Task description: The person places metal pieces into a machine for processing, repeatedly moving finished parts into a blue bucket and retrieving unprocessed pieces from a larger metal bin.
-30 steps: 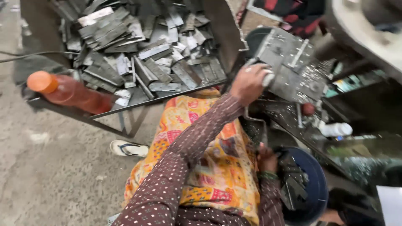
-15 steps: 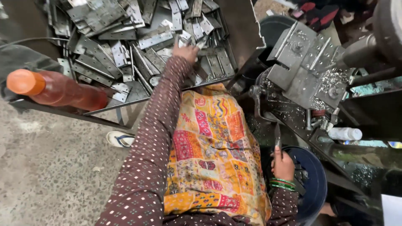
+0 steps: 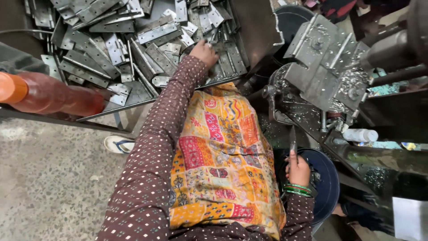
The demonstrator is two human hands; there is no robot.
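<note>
Our left hand sat in the hinge plates.
Its fingers were buried, grip unclear; our right hand pinched a thin metal strip.

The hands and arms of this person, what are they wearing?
Both arms have long dark maroon sleeves dotted all over with small pale spots. The right hand has a stack of green bangles at the wrist, with a reddish one among them. The left hand is bare, with no glove and no bangles that show.
</note>
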